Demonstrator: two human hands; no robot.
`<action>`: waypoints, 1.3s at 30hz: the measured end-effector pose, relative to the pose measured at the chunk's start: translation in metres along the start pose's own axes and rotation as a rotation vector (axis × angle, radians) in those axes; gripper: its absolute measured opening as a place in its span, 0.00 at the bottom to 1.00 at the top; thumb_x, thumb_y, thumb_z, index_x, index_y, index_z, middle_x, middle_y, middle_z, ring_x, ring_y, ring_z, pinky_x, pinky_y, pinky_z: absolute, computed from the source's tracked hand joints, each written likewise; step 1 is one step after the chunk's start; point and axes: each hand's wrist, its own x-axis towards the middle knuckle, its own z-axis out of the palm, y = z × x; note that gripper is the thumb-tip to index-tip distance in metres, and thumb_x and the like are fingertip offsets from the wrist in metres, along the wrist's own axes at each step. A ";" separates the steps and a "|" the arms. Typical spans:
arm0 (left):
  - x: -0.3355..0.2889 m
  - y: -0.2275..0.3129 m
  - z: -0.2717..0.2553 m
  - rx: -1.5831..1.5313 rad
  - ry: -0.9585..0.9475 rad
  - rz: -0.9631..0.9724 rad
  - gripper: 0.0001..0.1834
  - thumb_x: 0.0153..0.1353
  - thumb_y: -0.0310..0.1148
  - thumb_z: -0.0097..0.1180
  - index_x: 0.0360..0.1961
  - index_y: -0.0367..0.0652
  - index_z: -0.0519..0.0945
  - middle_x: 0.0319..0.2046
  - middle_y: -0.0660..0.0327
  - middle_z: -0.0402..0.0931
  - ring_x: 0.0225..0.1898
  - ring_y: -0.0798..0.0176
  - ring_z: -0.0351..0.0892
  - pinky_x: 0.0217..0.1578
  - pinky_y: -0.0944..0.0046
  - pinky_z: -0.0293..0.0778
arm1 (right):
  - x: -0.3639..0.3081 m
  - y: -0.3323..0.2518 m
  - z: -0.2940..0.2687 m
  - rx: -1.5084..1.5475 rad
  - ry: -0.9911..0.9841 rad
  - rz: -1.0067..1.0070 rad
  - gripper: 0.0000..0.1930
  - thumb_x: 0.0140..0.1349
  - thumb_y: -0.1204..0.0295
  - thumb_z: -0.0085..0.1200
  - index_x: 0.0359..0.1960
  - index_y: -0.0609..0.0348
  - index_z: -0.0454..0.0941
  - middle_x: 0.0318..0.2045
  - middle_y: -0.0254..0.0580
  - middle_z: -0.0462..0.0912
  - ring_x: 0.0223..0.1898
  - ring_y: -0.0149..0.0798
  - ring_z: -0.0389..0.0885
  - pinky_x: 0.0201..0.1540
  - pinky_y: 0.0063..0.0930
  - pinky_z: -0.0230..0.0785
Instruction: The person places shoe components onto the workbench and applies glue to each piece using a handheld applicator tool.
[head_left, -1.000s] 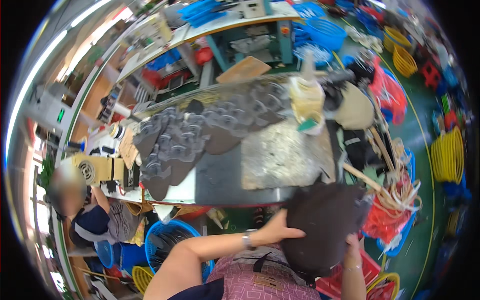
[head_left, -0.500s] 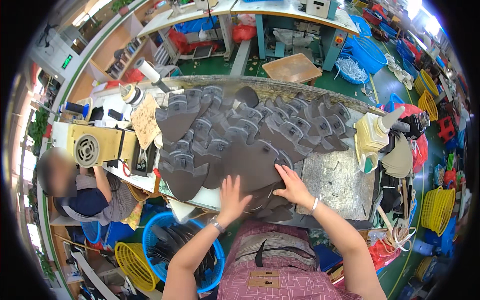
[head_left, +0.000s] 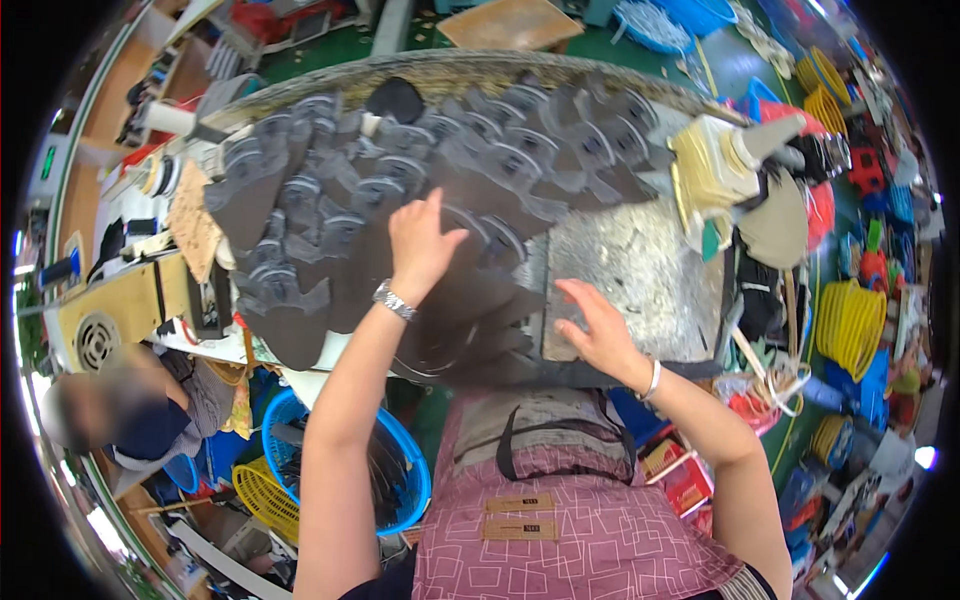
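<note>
Dark brown-grey flat cut pieces (head_left: 250,215), many bearing curved glossy grey strips, lie overlapping across the bench. My left hand (head_left: 422,240) rests on or just over the pieces near the middle, index finger pointing away and thumb out to the side; no piece is gripped. Closer to me, my right hand (head_left: 603,335) hovers by the left edge of a worn metal-grey board (head_left: 640,275), with its fingers apart and nothing in them. Below my left hand lies a loose stack of dark pieces (head_left: 465,335) by the bench's front edge.
A cream pot with a nozzle (head_left: 705,175) stands right of the board. Down at left are a blue basket (head_left: 415,470) of dark strips and a yellow basket (head_left: 262,490). Another person (head_left: 140,400) sits at the left by a cream machine (head_left: 105,315).
My left hand has moved up and left across the pieces. My right hand has left the pieces, moving toward the board. The view has shifted, bringing the bench higher in the picture.
</note>
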 end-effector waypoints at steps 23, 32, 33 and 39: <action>-0.038 -0.014 -0.043 -0.445 -0.265 -0.153 0.11 0.49 0.25 0.58 0.36 0.38 0.76 0.32 0.55 0.77 0.35 0.59 0.76 0.40 0.65 0.70 | 0.066 -0.004 0.044 0.501 0.204 0.181 0.09 0.57 0.69 0.53 0.37 0.58 0.77 0.27 0.46 0.80 0.28 0.44 0.80 0.32 0.32 0.71; -0.115 0.128 -0.037 -0.867 -0.759 0.385 0.07 0.47 0.33 0.61 0.27 0.44 0.78 0.30 0.60 0.76 0.30 0.56 0.76 0.34 0.60 0.71 | -0.127 0.025 -0.006 -0.097 -0.899 0.796 0.28 0.54 0.46 0.49 0.24 0.66 0.79 0.20 0.50 0.79 0.26 0.48 0.80 0.29 0.38 0.71; -0.126 0.147 -0.025 -0.868 -0.955 0.467 0.08 0.48 0.35 0.61 0.28 0.45 0.78 0.31 0.59 0.76 0.31 0.56 0.76 0.34 0.60 0.71 | -0.147 0.031 0.002 -0.101 -0.881 0.819 0.28 0.54 0.46 0.49 0.24 0.66 0.79 0.20 0.50 0.79 0.26 0.48 0.80 0.29 0.38 0.71; -0.137 0.218 -0.005 -0.599 -1.459 0.831 0.13 0.49 0.43 0.59 0.31 0.46 0.78 0.32 0.58 0.76 0.35 0.55 0.77 0.34 0.58 0.71 | -0.180 0.005 -0.050 0.993 0.539 1.007 0.13 0.62 0.64 0.50 0.37 0.62 0.76 0.26 0.36 0.78 0.27 0.29 0.75 0.30 0.23 0.66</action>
